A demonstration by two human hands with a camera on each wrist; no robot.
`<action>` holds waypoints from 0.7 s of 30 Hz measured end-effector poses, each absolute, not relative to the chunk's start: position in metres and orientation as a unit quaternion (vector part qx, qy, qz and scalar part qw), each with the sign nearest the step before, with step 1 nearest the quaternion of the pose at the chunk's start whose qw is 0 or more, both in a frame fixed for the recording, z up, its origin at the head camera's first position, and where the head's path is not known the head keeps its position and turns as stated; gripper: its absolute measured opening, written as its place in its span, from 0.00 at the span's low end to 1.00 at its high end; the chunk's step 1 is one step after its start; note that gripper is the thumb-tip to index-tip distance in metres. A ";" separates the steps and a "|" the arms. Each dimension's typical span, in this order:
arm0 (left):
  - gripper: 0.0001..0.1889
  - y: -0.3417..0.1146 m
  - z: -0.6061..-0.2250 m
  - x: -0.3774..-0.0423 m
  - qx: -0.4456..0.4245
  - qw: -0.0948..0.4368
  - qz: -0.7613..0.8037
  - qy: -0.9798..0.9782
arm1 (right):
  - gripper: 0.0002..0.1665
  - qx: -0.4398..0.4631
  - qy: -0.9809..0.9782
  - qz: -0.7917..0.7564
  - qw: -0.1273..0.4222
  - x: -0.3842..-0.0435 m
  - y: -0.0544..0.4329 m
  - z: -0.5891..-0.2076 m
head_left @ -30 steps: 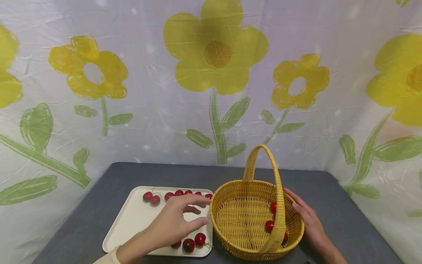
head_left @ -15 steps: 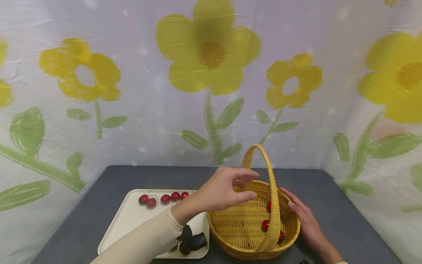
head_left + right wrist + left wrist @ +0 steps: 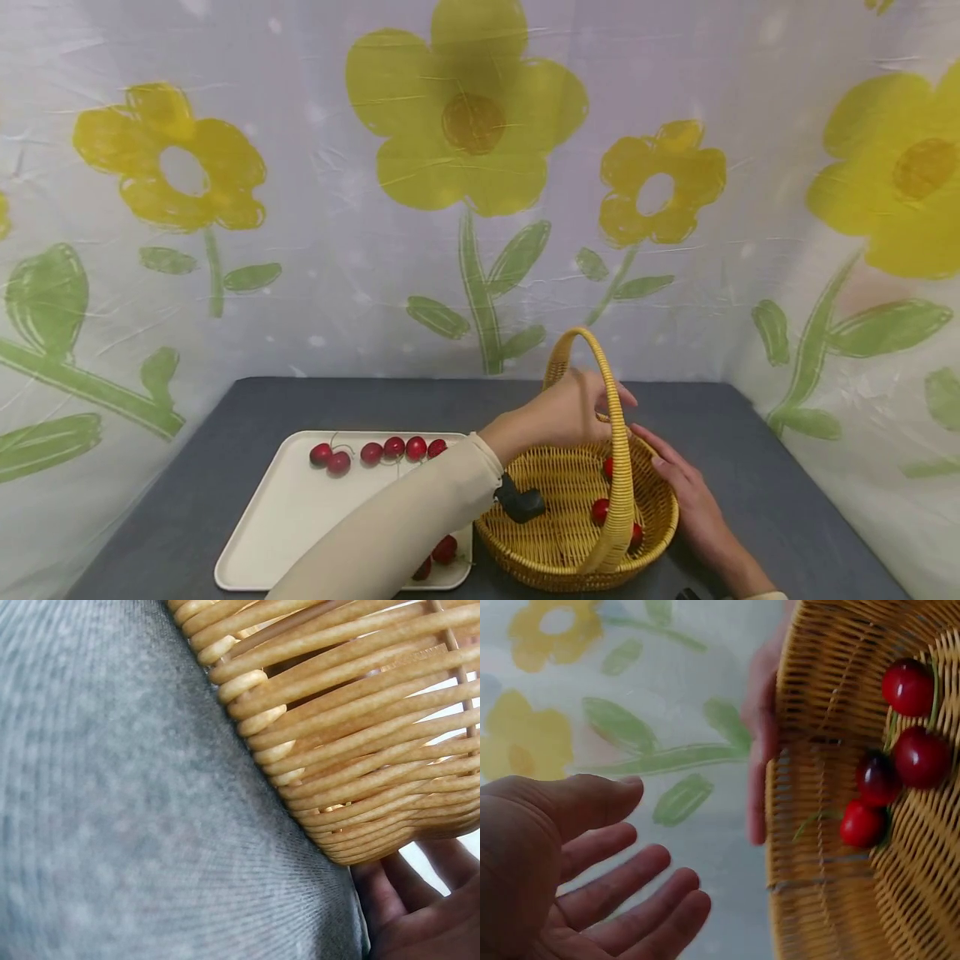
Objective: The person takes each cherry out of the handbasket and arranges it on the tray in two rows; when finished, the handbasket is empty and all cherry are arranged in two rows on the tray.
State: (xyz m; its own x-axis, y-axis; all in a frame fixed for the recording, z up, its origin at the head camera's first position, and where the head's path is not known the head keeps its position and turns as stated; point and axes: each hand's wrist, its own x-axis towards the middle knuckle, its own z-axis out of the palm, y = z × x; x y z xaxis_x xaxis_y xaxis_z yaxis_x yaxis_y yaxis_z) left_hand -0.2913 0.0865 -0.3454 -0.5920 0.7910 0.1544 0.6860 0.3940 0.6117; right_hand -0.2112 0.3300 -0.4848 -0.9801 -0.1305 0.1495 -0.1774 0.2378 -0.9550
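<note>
My left hand [image 3: 566, 408] is over the yellow wicker basket [image 3: 517, 546], its fingers beyond the arched handle [image 3: 618, 492]. In the left wrist view this hand [image 3: 607, 862] holds nothing; its fingers are relaxed and spread, apart from the basket. Several red cherries [image 3: 922, 757] with green stems lie inside the basket towards its right side. My right hand [image 3: 697, 500] rests against the outside of the basket's right wall, fingers along the rim. Close up in the right wrist view, its fingers [image 3: 401, 889] touch the woven wall [image 3: 360, 750].
A white tray [image 3: 277, 517] stands left of the basket. Several cherries [image 3: 393, 448] lie along its far edge, others [image 3: 445, 550] at its near right corner. My left sleeve hides part of the tray. A dark grey table [image 3: 300, 400] lies under both, with a flowered cloth [image 3: 337, 250] behind.
My left hand has moved right from above the tray, over the basket and up to its handle. My right hand stays at the basket's side. The view has shifted slightly.
</note>
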 end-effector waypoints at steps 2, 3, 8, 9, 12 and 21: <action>0.18 0.099 -0.351 -0.293 0.447 0.073 0.279 0.847 | 0.32 0.096 -0.786 0.611 0.023 -0.211 0.331 -0.485; 0.17 0.104 -0.355 -0.294 0.444 0.074 0.258 0.855 | 0.32 0.096 -0.785 0.612 0.025 -0.210 0.332 -0.486; 0.06 0.123 -0.394 -0.311 0.406 0.084 0.161 0.896 | 0.32 0.116 -0.771 0.626 0.021 -0.213 0.332 -0.488; 0.09 0.125 -0.403 -0.314 0.398 0.091 0.157 0.899 | 0.33 0.120 -0.767 0.630 0.019 -0.213 0.332 -0.488; 0.14 0.126 -0.414 -0.314 0.392 0.091 0.152 0.903 | 0.33 0.122 -0.768 0.629 0.021 -0.214 0.333 -0.489; 0.12 0.130 -0.429 -0.309 0.449 0.091 0.132 0.879 | 0.33 0.141 -0.752 0.644 0.027 -0.215 0.333 -0.492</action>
State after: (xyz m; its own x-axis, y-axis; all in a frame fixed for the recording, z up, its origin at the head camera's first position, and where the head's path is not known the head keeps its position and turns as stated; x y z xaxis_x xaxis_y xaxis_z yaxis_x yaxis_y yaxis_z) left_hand -0.3090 0.1303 -0.4290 -0.5804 0.8133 -0.0411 0.7656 0.5622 0.3127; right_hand -0.2154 0.3327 -0.4925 -0.9590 -0.1762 0.2219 -0.2463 0.1312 -0.9603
